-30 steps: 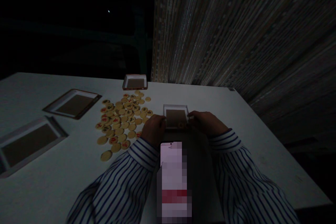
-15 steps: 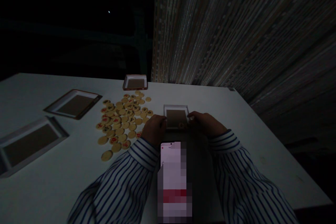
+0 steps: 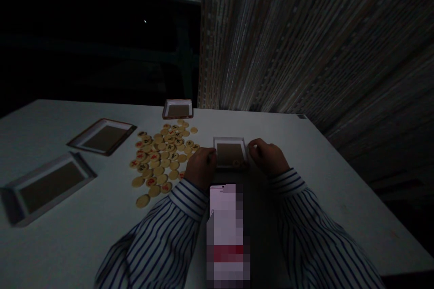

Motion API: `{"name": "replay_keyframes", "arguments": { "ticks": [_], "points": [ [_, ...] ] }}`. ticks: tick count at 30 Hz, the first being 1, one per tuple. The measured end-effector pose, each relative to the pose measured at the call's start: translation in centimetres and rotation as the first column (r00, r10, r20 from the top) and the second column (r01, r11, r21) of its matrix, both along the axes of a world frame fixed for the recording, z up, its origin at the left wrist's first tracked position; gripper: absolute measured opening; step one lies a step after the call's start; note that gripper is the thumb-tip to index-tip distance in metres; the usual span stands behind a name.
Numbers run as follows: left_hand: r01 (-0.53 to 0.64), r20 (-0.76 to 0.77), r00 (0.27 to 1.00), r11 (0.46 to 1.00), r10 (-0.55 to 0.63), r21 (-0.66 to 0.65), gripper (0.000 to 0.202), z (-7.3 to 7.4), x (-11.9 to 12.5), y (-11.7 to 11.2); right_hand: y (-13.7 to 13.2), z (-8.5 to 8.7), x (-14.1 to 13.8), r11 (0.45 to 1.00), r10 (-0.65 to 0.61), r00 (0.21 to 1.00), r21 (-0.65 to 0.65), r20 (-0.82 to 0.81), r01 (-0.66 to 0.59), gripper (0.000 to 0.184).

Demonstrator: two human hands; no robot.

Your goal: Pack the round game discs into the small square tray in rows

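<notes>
A small white open box [image 3: 231,139] with a brown bottom lies between my hands, and a round game piece [image 3: 236,163] is at its near side. My left hand [image 3: 201,168] is closed beside the box's left rim, its fingertips at the edge; the dimness hides what they grip, if anything. Just off the right rim, my right hand [image 3: 270,157] is curled with thumb and fingers together, and anything in them is hidden. Left of my left hand spreads a heap of round wooden pieces [image 3: 165,162], some marked with red or black characters.
A phone [image 3: 223,221] with a lit, partly blurred screen lies between my forearms. Three more shallow boxes are on the white table [image 3: 325,198]: one at the back [image 3: 178,101], one at left [image 3: 101,122], one nearer left [image 3: 47,169]. A string curtain [image 3: 257,54] hangs behind.
My right hand has moved away from the box's right rim, slightly up and right, and its fingers have curled more. My left hand stays at the left rim. The view has shifted slightly.
</notes>
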State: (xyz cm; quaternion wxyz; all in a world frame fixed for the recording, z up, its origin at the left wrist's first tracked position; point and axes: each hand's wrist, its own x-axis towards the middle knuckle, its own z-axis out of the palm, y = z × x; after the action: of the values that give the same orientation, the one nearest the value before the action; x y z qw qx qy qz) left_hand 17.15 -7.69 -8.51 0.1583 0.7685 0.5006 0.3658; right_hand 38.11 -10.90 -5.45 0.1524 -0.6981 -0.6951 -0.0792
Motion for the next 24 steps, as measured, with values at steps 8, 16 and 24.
{"name": "replay_keyframes", "arguments": {
  "ticks": [8,16,24],
  "points": [
    [-0.109,0.238,0.966,0.993,0.099,0.032,0.021,2.4,-1.4,-0.1,0.0,-0.6,-0.7,0.99,-0.001,0.999,0.143,0.053,-0.007,0.026],
    [-0.185,0.363,0.913,0.982,0.187,-0.039,0.029,5.1,-5.6,-0.4,-0.1,-0.6,-0.3,0.984,0.014,0.999,0.179,0.043,-0.021,0.03],
    [-0.246,0.339,0.905,0.966,0.259,-0.082,0.03,7.7,-10.0,0.0,-0.2,-0.3,-0.5,0.976,0.035,0.999,0.215,0.037,-0.043,0.03]
  ]
}}
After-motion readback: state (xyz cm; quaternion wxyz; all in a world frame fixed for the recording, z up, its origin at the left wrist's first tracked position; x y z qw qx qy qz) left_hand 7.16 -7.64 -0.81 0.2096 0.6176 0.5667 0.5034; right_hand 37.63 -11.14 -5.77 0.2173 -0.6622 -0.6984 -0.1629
